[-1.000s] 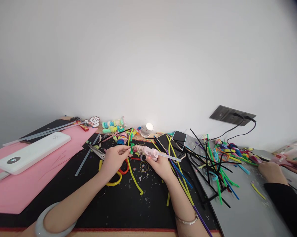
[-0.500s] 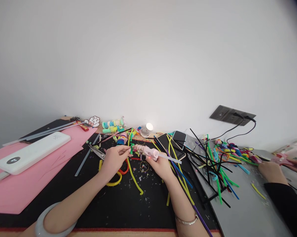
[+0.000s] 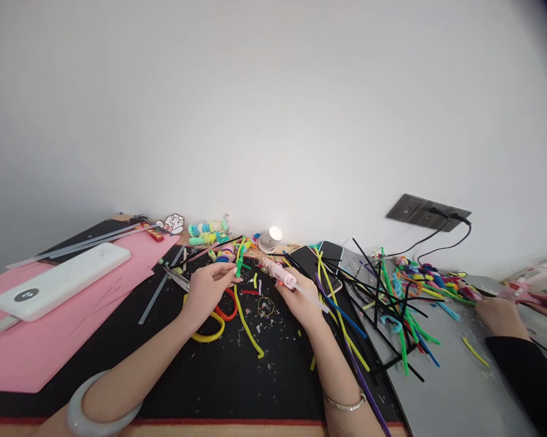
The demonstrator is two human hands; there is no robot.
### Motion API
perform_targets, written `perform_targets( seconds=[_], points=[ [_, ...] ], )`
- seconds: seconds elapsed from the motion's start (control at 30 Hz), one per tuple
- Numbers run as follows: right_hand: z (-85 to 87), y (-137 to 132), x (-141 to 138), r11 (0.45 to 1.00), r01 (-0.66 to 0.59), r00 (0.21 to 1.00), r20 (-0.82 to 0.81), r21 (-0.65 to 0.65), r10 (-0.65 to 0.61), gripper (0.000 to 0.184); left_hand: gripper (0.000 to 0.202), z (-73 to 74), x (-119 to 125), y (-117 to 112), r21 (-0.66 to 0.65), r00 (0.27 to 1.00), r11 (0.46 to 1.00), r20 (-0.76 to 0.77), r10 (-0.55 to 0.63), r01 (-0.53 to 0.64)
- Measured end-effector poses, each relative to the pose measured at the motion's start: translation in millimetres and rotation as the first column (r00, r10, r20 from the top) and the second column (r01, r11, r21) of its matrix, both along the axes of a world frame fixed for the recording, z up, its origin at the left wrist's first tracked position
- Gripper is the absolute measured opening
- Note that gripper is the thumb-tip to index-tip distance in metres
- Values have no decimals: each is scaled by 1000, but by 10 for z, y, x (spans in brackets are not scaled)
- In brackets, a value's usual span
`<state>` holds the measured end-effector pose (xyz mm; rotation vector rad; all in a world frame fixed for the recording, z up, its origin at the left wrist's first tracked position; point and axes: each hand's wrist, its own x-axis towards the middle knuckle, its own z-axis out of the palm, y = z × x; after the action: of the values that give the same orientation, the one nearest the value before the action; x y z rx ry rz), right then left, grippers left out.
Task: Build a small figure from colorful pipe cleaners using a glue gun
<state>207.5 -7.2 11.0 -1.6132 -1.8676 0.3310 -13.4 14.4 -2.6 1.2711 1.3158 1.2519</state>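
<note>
My left hand (image 3: 205, 291) pinches a small green pipe cleaner piece (image 3: 239, 267) between thumb and fingertips, over the black mat (image 3: 273, 388). In my right hand (image 3: 304, 306) is a pale pink hot glue gun (image 3: 279, 272), with a small red light glowing on it. A translucent glue stick (image 3: 313, 298) pokes out of its rear. The gun's nozzle end points toward the green piece, with a gap between them. Under my left fingers runs a long yellow pipe cleaner (image 3: 246, 331). Scissors (image 3: 210, 335) with yellow and orange handles lie beneath my left wrist, partly covered.
At left, a white power bank (image 3: 64, 279) rests on pink sheets (image 3: 87, 315). A paper cup (image 3: 270, 240) and pipe-cleaner figures (image 3: 208, 229) stand by the wall. Two phones (image 3: 332, 254), loose pipe cleaners (image 3: 401, 315) and another person's hand (image 3: 501, 318) are to the right.
The glue gun has drawn back from the green piece, toward the right. My left hand has tilted the green piece more upright and lifted it slightly.
</note>
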Motion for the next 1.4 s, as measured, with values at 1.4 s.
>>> perform_targets(
  seconds=[1.4],
  points=[
    [-28, -205, -520, 893, -448, 886, -113, 43, 450, 14, 30, 76, 74, -68, 21, 808, 972, 552, -207, 235]
  ],
)
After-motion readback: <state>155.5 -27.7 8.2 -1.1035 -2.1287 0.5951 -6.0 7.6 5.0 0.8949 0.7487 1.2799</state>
